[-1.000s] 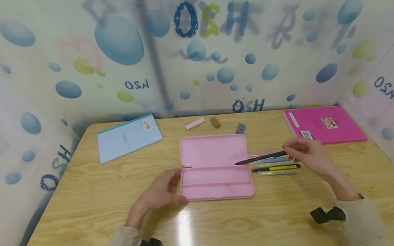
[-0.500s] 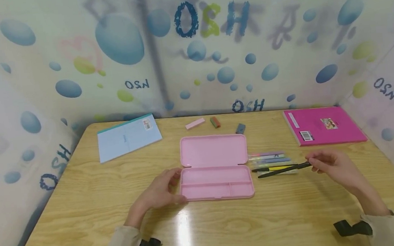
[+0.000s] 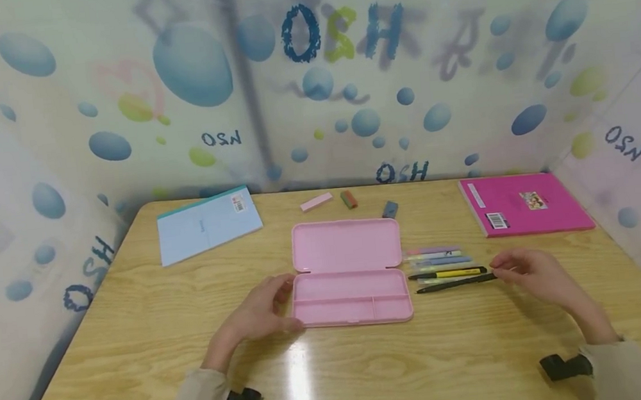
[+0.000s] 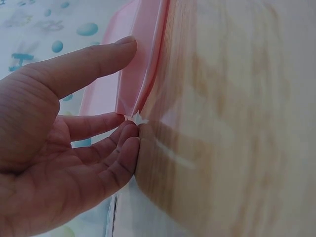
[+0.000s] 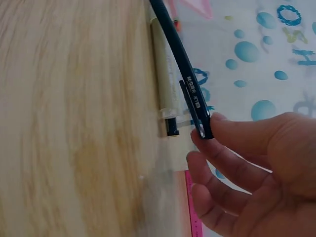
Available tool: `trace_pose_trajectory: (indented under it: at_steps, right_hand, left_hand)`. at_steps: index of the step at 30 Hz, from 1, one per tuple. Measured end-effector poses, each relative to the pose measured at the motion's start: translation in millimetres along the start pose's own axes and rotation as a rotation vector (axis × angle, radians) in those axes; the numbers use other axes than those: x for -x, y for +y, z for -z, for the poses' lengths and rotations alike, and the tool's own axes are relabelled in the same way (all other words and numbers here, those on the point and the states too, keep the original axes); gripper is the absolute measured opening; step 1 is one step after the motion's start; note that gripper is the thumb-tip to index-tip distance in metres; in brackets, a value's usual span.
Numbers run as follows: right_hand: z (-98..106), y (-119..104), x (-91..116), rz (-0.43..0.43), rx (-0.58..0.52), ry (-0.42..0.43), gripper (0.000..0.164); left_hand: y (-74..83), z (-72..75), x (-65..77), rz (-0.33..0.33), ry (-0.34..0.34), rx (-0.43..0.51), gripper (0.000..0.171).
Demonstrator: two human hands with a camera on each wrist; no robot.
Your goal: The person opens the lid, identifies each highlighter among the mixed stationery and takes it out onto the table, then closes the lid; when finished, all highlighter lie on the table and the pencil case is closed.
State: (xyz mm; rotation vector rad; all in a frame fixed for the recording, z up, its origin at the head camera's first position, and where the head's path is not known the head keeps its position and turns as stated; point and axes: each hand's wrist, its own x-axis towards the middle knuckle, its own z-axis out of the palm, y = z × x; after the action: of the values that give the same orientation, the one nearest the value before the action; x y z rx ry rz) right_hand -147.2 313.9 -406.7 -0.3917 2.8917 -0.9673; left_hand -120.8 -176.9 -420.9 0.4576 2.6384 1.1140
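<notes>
A pink pencil case [image 3: 349, 284] lies with its lid folded back, its divided tray bare. My left hand [image 3: 261, 309] holds the tray's left end between thumb and fingers; in the left wrist view the thumb [image 4: 94, 66] lies on the case [image 4: 140, 54]. At the case's right, my right hand [image 3: 536, 276] pinches a black pen [image 3: 453, 284] by its clip end, between thumb and index finger in the right wrist view. The pen's tip points left towards the case. Just behind it lie a black-and-yellow pen [image 3: 449, 273] and several slim pens [image 3: 439, 262] in a row.
Behind the case are a pink stick-shaped piece [image 3: 317, 201], a small green-and-red block [image 3: 349, 199] and a dark blue-grey block [image 3: 390, 209]. A light blue notebook [image 3: 210, 227] lies back left, a magenta notebook [image 3: 524, 206] back right. A patterned wall [image 3: 338, 140] borders the table.
My right hand has carried the black pen from over the case's hinge to the right and towards me, then down beside the row's near side. The left hand has stayed at the case.
</notes>
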Motion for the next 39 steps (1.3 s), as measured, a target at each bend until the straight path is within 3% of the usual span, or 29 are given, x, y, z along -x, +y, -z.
trace_pose_trajectory:
  at_steps: [7,14,22,26,31,39]
  right_hand:
    - [-3,0,-4,-0.013,0.097,-0.064,0.011]
    - [-6,3,-5,-0.018,0.110,-0.099,0.008]
    - [-5,4,-5,-0.035,0.105,-0.092,0.010]
    - [-2,0,-6,-0.047,0.084,-0.026,0.022]
    - [0,-18,-17,-0.025,-0.027,0.074,0.034]
    - [-23,-49,-49,-0.009,-0.293,0.097,0.040]
  left_hand:
    - [0.2,0.4,0.2,-0.010,-0.003,0.002,0.084]
    - [0.4,0.2,0.8,-0.008,-0.001,-0.005,0.082]
    - [0.9,-0.3,1.3,-0.001,0.000,0.002,0.081]
    - [1.0,0.1,0.9,-0.008,-0.002,-0.001,0.081]
    - [-0.4,1.4,0.8,-0.023,-0.001,-0.009,0.081]
    - [-0.4,1.4,1.0,-0.023,-0.004,-0.005,0.083]
